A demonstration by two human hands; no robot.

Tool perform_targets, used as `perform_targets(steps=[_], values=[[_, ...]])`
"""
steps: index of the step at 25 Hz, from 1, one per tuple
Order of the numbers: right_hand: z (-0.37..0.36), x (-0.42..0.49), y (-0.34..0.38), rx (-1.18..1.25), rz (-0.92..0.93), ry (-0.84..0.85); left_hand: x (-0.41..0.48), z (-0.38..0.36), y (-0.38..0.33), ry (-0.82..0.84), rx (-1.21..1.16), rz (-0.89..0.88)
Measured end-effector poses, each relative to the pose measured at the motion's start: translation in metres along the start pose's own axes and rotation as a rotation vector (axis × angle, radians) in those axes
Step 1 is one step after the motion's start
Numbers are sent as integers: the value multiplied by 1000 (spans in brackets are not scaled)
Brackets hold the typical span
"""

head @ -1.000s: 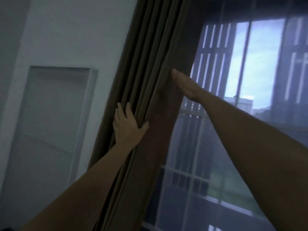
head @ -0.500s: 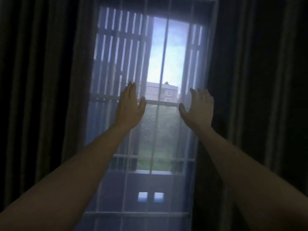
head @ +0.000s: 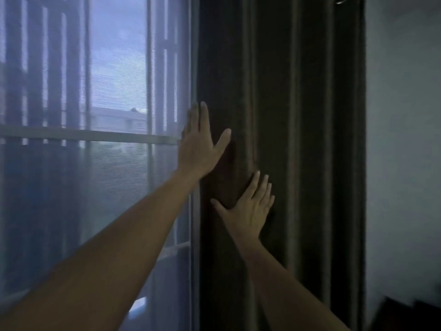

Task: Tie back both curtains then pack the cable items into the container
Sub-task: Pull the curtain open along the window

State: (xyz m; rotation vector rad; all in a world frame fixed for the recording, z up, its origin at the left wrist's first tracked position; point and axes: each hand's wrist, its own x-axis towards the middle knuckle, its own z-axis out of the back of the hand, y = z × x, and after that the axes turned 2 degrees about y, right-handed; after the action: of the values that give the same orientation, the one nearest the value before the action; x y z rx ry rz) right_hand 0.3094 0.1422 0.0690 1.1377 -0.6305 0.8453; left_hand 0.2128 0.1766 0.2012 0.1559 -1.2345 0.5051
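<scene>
The right-hand dark brown curtain (head: 298, 139) hangs in vertical folds between the window and the wall. My left hand (head: 201, 144) lies flat with straight fingers at the curtain's inner edge, thumb spread toward the fabric. Lower and further right, my right hand (head: 250, 209) presses flat on the folds with its fingers spread. Neither hand grips the cloth. The left curtain, the cable items and the container are out of view.
A sheer white curtain (head: 107, 187) covers the barred window (head: 83, 134) on the left. A pale wall (head: 403, 163) stands right of the curtain, with a dark object (head: 405, 314) at the bottom right corner.
The view swung from the left curtain past the window to the right curtain. Both hands left the left curtain, crossed the sheer and now lie flat on the right curtain.
</scene>
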Motion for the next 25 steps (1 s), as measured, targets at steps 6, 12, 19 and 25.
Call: perform_targets(steps=[6,12,19,25], values=[[-31,30,-43,-112,-33,-124,26,-98,-10,133,-120,-57],[-56,66,-99,-221,-87,-208,52,-173,-24,164,-209,-70],[-67,141,-188,-285,-80,-255,93,-273,-70,78,-244,-66],[-62,214,-277,-319,-115,-278,128,-365,-125,83,-296,-76]])
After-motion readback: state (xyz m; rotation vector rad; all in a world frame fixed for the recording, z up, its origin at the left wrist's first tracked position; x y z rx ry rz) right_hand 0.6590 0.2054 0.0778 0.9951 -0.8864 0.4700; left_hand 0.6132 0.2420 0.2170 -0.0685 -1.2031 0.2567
